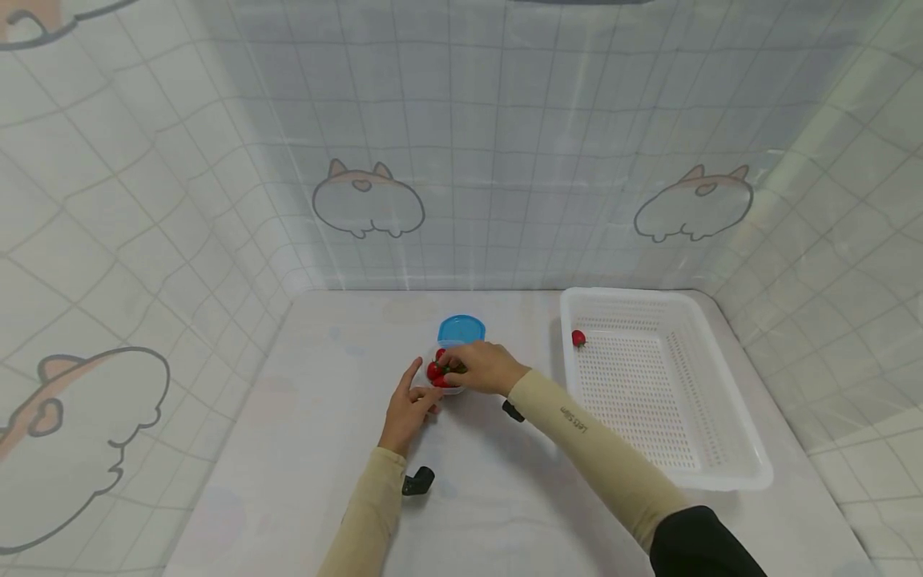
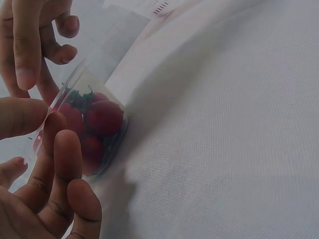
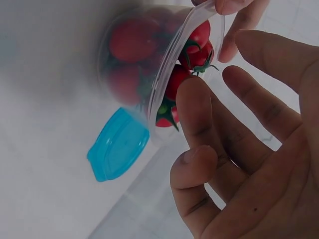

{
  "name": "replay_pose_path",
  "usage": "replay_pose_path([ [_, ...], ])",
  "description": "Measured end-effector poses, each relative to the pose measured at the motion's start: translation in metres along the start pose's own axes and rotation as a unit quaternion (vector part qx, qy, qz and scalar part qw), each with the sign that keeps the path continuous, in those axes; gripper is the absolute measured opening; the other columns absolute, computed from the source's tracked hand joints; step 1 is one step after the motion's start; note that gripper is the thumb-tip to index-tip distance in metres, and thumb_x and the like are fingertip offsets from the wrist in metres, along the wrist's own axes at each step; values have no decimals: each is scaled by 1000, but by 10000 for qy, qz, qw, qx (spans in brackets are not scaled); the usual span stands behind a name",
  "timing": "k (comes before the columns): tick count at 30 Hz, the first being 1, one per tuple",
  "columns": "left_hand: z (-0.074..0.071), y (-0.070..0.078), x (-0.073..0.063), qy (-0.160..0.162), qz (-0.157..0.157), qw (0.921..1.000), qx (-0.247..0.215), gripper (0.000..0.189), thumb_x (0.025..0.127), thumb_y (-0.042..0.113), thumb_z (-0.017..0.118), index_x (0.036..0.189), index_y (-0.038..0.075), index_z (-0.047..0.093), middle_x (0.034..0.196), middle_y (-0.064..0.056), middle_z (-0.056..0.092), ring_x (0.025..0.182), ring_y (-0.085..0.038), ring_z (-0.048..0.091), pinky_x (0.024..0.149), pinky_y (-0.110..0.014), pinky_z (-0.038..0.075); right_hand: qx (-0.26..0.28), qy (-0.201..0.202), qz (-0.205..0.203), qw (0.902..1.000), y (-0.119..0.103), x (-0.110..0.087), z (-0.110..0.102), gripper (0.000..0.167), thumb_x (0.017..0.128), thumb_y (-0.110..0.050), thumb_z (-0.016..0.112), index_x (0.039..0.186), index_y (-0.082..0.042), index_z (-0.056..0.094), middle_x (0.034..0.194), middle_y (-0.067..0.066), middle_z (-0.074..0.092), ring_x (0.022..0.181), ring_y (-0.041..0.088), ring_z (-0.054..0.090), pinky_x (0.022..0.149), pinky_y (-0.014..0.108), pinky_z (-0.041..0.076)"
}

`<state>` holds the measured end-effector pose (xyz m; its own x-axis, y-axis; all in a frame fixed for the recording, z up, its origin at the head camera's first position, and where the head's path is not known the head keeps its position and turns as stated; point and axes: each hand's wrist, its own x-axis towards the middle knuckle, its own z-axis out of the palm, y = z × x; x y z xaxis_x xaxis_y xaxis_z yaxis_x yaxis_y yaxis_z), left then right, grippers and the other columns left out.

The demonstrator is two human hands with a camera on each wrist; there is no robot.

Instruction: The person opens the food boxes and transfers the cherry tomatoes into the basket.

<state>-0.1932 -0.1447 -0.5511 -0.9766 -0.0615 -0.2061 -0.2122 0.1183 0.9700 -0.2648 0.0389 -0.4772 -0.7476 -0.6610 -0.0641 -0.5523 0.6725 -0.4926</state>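
Note:
A clear plastic tub [image 3: 162,74] full of red cherry tomatoes [image 3: 132,40] with green stems sits on the table. My left hand [image 1: 408,413] pinches the tub's rim on its near left side, as the left wrist view [image 2: 50,199] of the hand shows. Over the tub's mouth is my right hand [image 1: 485,366], fingers [image 3: 194,107] loosely bent and spread close to the topmost tomatoes, with nothing between them. Just behind the tub lies a blue lid [image 1: 461,327]. The tub's far side is partly hidden by my right hand in the head view.
To the right stands a white perforated basket [image 1: 735,401] with one red tomato [image 1: 578,338] at its left wall. A white cloth covers the table [image 1: 303,449]. Patterned curtains [image 1: 497,160] enclose the back and both sides.

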Motion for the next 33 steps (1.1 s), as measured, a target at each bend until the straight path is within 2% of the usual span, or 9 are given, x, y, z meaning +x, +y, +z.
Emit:
replay_pose_path([
  [5, 1, -2, 0, 88, 59, 9999, 59, 76, 95, 26, 72, 160, 25, 32, 99, -22, 70, 82, -34, 66, 69, -33, 49, 114, -27, -58, 9999, -4, 1, 2, 27, 97, -30, 71, 120, -16, 72, 107, -3, 74, 95, 10, 68, 80, 33, 55],
  [8, 1, 0, -1, 53, 23, 10000, 21, 76, 96, 24, 72, 160, 24, 31, 100, -24, 70, 84, -38, 66, 71, -35, 49, 112, -60, -88, 9999, -5, 2, 4, 27, 97, -30, 71, 119, -15, 73, 107, -4, 74, 92, 9, 67, 79, 32, 54],
  [10, 0, 8, -5, -20, -4, 10000, 37, 76, 97, 20, 70, 161, 21, 30, 97, -23, 69, 88, -44, 65, 74, -38, 50, 49, -72, -115, 9999, -4, 3, 5, 28, 97, -30, 71, 120, -15, 73, 109, -4, 74, 90, 7, 66, 78, 31, 54],
  [15, 0, 9, -6, -11, 5, 10000, 6, 76, 97, 19, 70, 161, 22, 30, 98, -24, 69, 90, -45, 64, 76, -39, 50, -114, -99, -144, 9998, -4, 5, 8, 29, 97, -32, 71, 122, -16, 73, 114, -3, 73, 90, 7, 65, 79, 32, 54],
  [17, 0, 6, -5, 1, -6, 10000, -40, 76, 97, 19, 70, 161, 23, 30, 103, -27, 68, 90, -45, 64, 76, -39, 50, -130, -101, -121, 9998, -4, 5, 8, 29, 97, -32, 71, 121, -17, 73, 114, -3, 73, 90, 7, 64, 79, 33, 54],
  [21, -1, 26, -16, -110, -33, 9999, 31, 75, 98, 13, 67, 162, 15, 27, 106, -33, 66, 95, -52, 61, 78, -43, 51, -205, -98, -53, 9997, -6, 5, 8, 28, 97, -33, 71, 121, -18, 73, 113, -4, 73, 91, 8, 64, 80, 34, 54],
  [24, -1, 36, -23, -129, -2, 9998, 126, 73, 99, 12, 65, 161, 13, 27, 108, -34, 65, 96, -52, 61, 80, -43, 51, -250, -100, -29, 9996, -6, 6, 9, 28, 96, -33, 71, 120, -19, 73, 113, -4, 73, 92, 9, 64, 80, 34, 54],
  [28, -1, 40, -26, -140, 18, 9998, 131, 72, 99, 12, 64, 161, 13, 27, 108, -34, 65, 97, -53, 61, 79, -41, 51, -267, -126, -28, 9996, -5, 8, 11, 28, 96, -33, 72, 120, -19, 74, 113, -4, 73, 93, 9, 64, 81, 33, 54],
  [33, -1, 36, -24, -165, 88, 9998, 86, 74, 98, 12, 66, 161, 12, 27, 105, -34, 66, 94, -52, 62, 74, -38, 50, -260, -266, 57, 9993, -4, 9, 11, 26, 96, -32, 71, 119, -19, 74, 112, -5, 73, 96, 8, 65, 84, 33, 54],
])
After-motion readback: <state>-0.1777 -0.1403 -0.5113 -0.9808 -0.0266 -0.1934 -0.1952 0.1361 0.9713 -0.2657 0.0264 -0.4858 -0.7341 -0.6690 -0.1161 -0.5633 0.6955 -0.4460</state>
